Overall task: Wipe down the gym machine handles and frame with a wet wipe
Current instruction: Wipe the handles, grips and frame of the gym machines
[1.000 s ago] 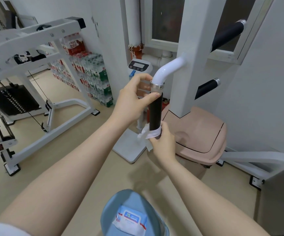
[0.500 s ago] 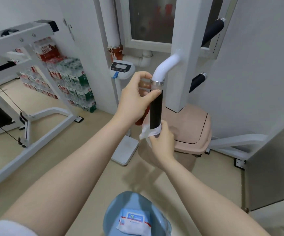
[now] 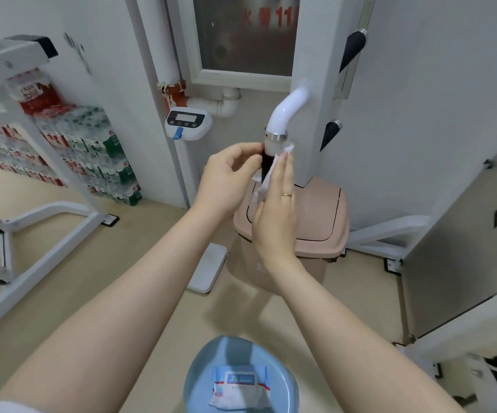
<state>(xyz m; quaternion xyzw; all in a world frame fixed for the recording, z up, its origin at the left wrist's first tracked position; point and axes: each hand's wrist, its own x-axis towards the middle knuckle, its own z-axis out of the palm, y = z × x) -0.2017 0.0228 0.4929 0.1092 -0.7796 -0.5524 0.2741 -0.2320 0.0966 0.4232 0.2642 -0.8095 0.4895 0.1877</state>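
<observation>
A black handle grip [image 3: 267,164] hangs from a curved white tube [image 3: 286,110] with a metal ring, which comes out of the machine's white frame post [image 3: 315,55]. My right hand [image 3: 274,213] lies flat along the grip's right side, fingers up, pressing a white wet wipe [image 3: 266,177] against it. The wipe's top corner shows just under the ring. My left hand [image 3: 228,177] is curled at the grip's left side, fingertips on the black foam. Most of the grip is hidden behind both hands.
Two more black handles [image 3: 353,47] [image 3: 330,135] stick out of the post. A pink lidded bin [image 3: 321,216] stands below it, a standing scale [image 3: 187,123] to its left. A blue stool [image 3: 199,380] carries a wipes pack [image 3: 241,383]. Another white machine frame [image 3: 47,231] and stacked water bottles [image 3: 98,150] fill the left.
My right hand slid with the wipe from the grip's bottom up to just under the metal ring and flattened out. My left hand dropped from the ring to the grip's side.
</observation>
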